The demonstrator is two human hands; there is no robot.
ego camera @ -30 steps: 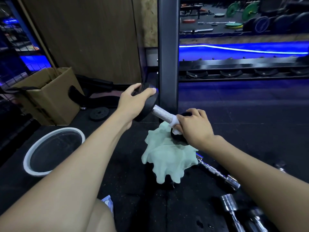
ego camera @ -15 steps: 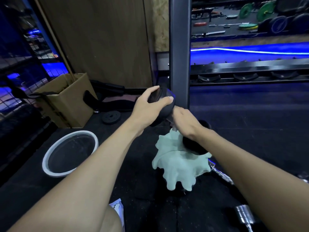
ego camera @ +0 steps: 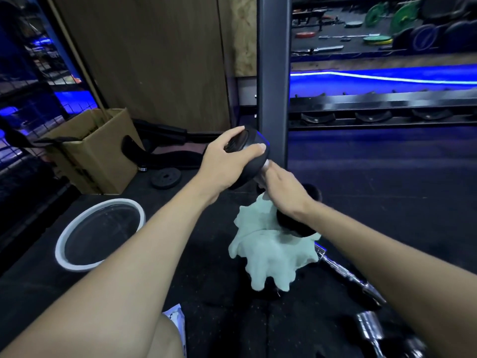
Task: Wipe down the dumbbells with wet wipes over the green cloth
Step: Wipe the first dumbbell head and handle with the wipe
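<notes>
A black dumbbell (ego camera: 251,165) stands tilted, its lower head (ego camera: 294,224) resting on the pale green cloth (ego camera: 271,257) that is bunched on the dark floor. My left hand (ego camera: 227,158) grips the upper head from above. My right hand (ego camera: 281,188) is wrapped round the metal handle just under that head. A bit of white wet wipe (ego camera: 260,184) shows at my right hand's fingers; most of the handle and wipe is hidden by the hand.
A dark steel rack post (ego camera: 273,78) rises right behind the dumbbell. A white-rimmed round bin (ego camera: 100,233) sits at the left, a cardboard box (ego camera: 95,151) behind it. Chrome bars and dumbbell handles (ego camera: 361,288) lie at the lower right. A small weight plate (ego camera: 166,178) lies near the box.
My right hand has slid up the handle from the lower head to just beneath the upper head. The left hand stays on the upper head. The view shifted a little.
</notes>
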